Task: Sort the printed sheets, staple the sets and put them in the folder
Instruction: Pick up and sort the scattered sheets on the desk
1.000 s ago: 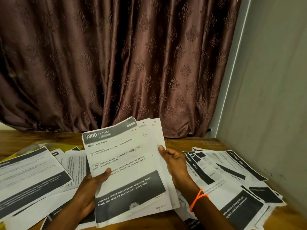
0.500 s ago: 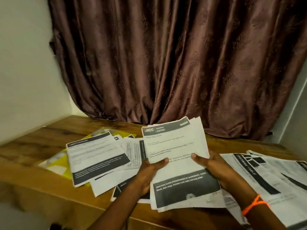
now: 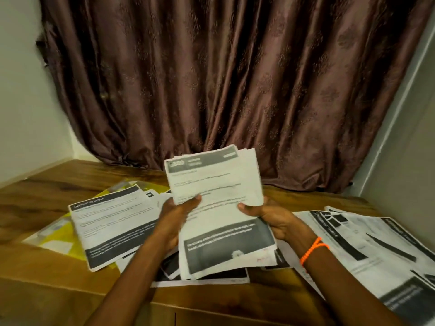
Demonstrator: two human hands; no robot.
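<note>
Printed sheets (image 3: 216,208) stand as a small stack above the wooden table (image 3: 35,201), left hand (image 3: 175,217) and right hand (image 3: 273,217) gripping its side edges with thumbs on top, between loose pages (image 3: 113,224) over a yellow folder (image 3: 63,234) and another spread (image 3: 367,245).

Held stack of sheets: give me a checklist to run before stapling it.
1. Left hand grips the held stack: ok.
2. Right hand grips it: ok.
3. Edges squared: not ok, sheets fan out at the top right.
4. Stapler in sight: not ok, none visible.
5. Yellow folder reachable: not ok, a printed sheet lies on it.
6. All sheets belong to one set: cannot tell.
</note>
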